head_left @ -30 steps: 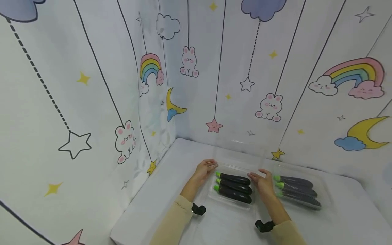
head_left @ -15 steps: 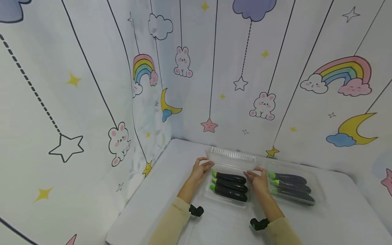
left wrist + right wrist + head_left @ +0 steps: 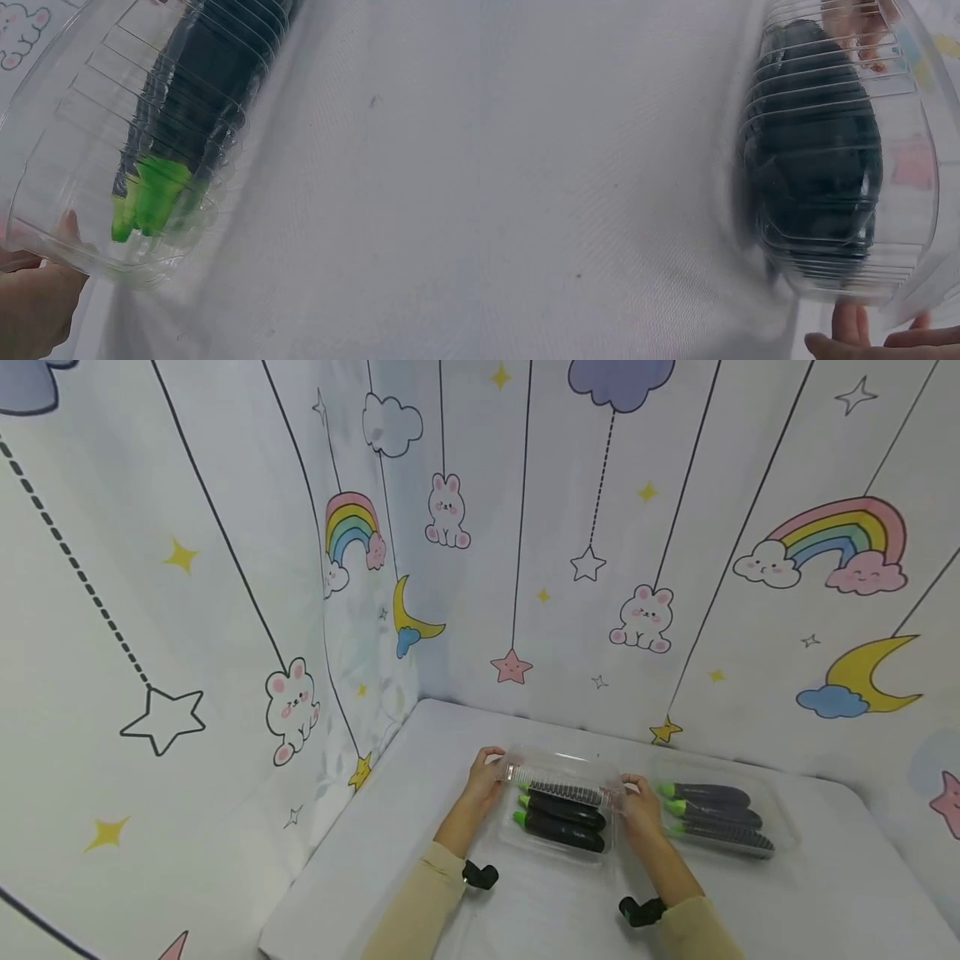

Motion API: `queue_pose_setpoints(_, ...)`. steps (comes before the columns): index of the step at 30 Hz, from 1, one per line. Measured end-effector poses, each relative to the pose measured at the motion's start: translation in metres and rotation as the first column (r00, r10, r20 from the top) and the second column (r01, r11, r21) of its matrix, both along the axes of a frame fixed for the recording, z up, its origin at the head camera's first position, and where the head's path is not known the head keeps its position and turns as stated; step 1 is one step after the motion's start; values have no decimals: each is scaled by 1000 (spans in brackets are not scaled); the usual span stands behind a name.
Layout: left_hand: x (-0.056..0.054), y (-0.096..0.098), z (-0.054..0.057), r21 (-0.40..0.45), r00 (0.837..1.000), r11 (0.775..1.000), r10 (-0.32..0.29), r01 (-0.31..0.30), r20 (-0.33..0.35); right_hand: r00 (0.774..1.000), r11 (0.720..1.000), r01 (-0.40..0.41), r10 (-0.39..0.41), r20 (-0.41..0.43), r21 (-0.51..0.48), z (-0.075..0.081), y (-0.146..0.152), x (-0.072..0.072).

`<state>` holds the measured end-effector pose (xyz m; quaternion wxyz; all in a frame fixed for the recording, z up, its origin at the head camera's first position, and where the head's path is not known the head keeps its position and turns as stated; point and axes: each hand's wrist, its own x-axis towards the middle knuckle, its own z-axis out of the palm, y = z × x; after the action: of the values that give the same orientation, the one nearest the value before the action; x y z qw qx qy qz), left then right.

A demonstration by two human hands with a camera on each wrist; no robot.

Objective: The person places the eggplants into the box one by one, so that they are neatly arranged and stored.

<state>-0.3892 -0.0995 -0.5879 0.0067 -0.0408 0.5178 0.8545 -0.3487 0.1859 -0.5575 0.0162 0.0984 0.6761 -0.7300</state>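
A clear plastic box (image 3: 551, 856) holds three dark eggplants (image 3: 562, 832) with green stem ends, lying side by side. Its ribbed clear lid (image 3: 564, 762) is tilted forward from the back and overlaps the rear eggplant in the head view. At the lid's left end, my left hand (image 3: 482, 781) holds the edge; in the left wrist view its thumb side shows beyond the clear plastic. My right hand (image 3: 641, 806) holds the lid's right end. Fingers (image 3: 845, 321) show just past the ribbed plastic end in the right wrist view.
To the right stands a second clear box (image 3: 787, 827) with several eggplants under its ribbed lid. Both boxes are on a white-covered table (image 3: 405, 827). Behind and to the left hang white sheets (image 3: 480, 602) printed with rabbits, stars and rainbows.
The clear lid has swung up from the back and forward, over the rear part of the box. Both hands moved with its ends. The head view shifted slightly to the right.
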Motion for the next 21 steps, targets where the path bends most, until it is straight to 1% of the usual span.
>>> queue_pose_setpoints(4, 1, 0, 1, 21, 1000, 1000, -7, 7, 5, 997, 994, -72, 75, 32, -78, 3, 10, 3)
queue_pose_setpoints(7, 1, 1, 0, 29, 1000, 1000, -11, 11, -3, 993, 994, -92, 96, 70, -65, 5, 12, 2)
queue_pose_setpoints(10, -1, 2, -1, 13, 1000, 1000, -11, 11, -7, 991, 995, -95, 93, 94, 11, 6, 11, 1)
queue_pose_setpoints(11, -1, 2, -1, 8, 1000, 1000, -12, 12, -6, 991, 994, -93, 88, 97, 54, 7, 11, 1)
queue_pose_setpoints(14, -3, 2, 0, 28, 1000, 999, -18, 19, -19, 993, 979, -88, 72, 91, 182, 7, 9, 1)
queue_pose_setpoints(16, -4, 1, 0, 44, 999, 999, -22, 23, -26, 995, 967, -77, 60, 77, 242, 8, 8, 4)
queue_pose_setpoints(18, -4, -1, -1, 66, 999, 997, -24, 26, -28, 997, 957, -73, 59, 58, 279, 10, 6, 7)
queue_pose_setpoints(21, -1, -4, 0, 90, 1000, 996, -25, 26, -13, 996, 947, -83, 72, 47, 311, 12, 5, 15)
